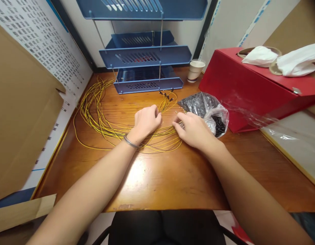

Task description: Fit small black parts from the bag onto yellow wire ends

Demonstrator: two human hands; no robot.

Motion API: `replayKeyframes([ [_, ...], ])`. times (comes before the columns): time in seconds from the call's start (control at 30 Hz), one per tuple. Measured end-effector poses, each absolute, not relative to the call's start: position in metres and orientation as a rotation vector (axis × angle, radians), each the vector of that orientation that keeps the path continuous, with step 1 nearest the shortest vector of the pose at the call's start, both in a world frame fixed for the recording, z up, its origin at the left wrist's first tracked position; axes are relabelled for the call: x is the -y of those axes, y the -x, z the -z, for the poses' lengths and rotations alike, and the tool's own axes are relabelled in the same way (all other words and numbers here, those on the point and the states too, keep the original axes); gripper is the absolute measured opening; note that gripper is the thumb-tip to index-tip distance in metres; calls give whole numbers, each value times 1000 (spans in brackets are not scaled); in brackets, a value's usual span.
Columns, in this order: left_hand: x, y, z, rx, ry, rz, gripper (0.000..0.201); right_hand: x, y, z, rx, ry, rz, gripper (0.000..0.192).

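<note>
A coil of thin yellow and dark wires (pixel 92 117) lies across the wooden table. My left hand (pixel 146 120), with a bangle (pixel 131 141) at the wrist, is closed around part of the wires. Beyond its fingers, several strands end in small black connectors (pixel 167 96). On the right, my right hand (pixel 191 131) has its thumb and fingers curled together on the other end of the wire bundle; its fingertips partly hide the strands. Just behind that hand sits a clear plastic bag (pixel 198 102) full of small black parts (pixel 220 126).
A blue tiered tray rack (pixel 147 85) stands at the back. Near it are a paper cup (pixel 195 70) and a large red box (pixel 223 88) with white tissue (pixel 297 61) on top. Cardboard (pixel 22 112) borders the left side. The table's front edge (pixel 167 210) is close to me.
</note>
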State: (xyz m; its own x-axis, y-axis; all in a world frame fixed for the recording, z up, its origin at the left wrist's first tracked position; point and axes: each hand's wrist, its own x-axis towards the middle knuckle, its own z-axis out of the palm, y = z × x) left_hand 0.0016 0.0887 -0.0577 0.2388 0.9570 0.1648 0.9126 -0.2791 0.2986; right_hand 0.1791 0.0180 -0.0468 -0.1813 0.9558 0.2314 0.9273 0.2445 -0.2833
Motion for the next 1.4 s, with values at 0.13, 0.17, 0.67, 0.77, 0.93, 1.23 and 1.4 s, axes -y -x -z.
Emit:
replayKeyframes([
  [0.13, -66, -2, 42, -1358, -2417, -629, 42, -17, -172, 48, 1740, 1469, -276, 10],
  [0.17, -58, -4, 38, -1212, -2399, -630, 46, -17, -170, 48, 1609, 1400, -340, 10],
  [0.67, -24, -9, 39, -929, -1879, -795, 38, -14, -159, 41, 1197, 1202, -930, 29],
  [0.77, -23, -11, 46, -921, -1854, -830, 38, -12, -158, 40, 1190, 1211, -881, 24],
  [0.93, -16, -15, 54, -934, -1849, -774, 43, -23, -168, 41, 918, 1209, -579, 24],
  [1.23, -19, -14, 62, -1052, -1877, -948, 39, -14, -148, 45, 1163, 1217, -782, 11],
  [1.4, -15, -14, 60, -1157, -2031, -835, 39, -21, -162, 50, 979, 1171, -545, 13],
])
